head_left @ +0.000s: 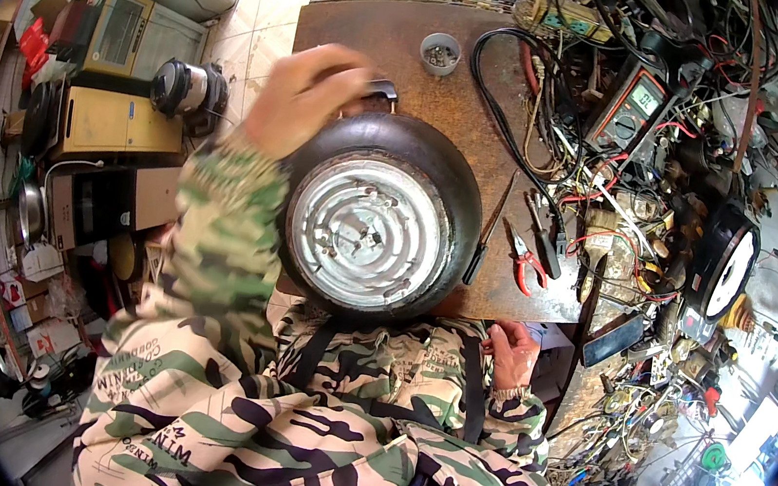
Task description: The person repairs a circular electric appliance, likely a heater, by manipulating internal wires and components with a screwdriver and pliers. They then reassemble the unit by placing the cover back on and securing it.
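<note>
A round black electric pan (460, 188) lies bottom up at the table's near edge, against my jacket. Its silvery ridged heating base (367, 225) faces me. A curved handle (384, 91) with a metal bracket sticks out at the pan's far rim. My left hand (308, 100) is over the pan's far left rim, right beside that handle; motion smears its fingers, so whether they grip is unclear. Low by the table's near edge, to the right of the pan, my right hand (512, 353) is closed with its fingertips together. What it holds, if anything, is too small to make out.
Right of the pan lie a long screwdriver (489, 232), red-handled pliers (529, 264) and a brush (594, 250). A small cup of screws (440, 54) stands at the table's far side. A multimeter (631, 110) sits among tangled cables; appliances line the left.
</note>
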The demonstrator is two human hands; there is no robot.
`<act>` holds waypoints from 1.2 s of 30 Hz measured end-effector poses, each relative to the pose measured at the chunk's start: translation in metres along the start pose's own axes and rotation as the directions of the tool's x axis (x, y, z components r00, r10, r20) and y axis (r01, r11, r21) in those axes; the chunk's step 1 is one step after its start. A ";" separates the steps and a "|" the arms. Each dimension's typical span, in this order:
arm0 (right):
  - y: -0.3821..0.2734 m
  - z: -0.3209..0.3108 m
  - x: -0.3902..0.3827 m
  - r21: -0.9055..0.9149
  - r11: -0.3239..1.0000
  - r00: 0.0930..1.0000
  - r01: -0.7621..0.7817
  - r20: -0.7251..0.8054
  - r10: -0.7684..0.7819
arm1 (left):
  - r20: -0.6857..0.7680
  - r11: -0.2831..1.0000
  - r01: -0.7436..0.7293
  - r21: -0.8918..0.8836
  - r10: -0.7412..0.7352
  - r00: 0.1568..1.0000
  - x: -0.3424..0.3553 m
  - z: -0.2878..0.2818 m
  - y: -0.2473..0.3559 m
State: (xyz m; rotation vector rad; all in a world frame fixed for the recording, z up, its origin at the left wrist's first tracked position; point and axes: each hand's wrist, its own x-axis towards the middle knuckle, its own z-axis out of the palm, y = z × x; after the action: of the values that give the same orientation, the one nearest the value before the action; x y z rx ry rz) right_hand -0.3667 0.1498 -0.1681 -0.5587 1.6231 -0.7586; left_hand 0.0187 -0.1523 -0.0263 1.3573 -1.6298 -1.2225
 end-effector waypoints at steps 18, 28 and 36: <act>-0.063 0.097 0.006 -0.292 0.905 0.944 0.310 0.209 -0.256 | -0.326 0.760 0.383 -0.526 -0.596 0.734 -0.271 0.075 -0.085; -0.059 0.107 0.001 -0.318 0.904 0.957 0.287 0.139 -0.255 | -0.333 0.852 0.456 -0.258 -0.521 0.786 -0.265 0.065 -0.086; -0.061 0.109 0.001 -0.234 0.930 0.955 0.284 0.159 -0.252 | -0.384 0.892 0.405 -0.201 -0.452 0.805 -0.267 0.066 -0.091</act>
State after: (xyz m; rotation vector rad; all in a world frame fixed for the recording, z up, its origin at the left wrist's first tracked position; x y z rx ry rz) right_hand -0.2630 0.0896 -0.1337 -1.0119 1.5522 -0.7008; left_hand 0.0491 0.1208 -0.1169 1.8350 -0.9637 -1.1341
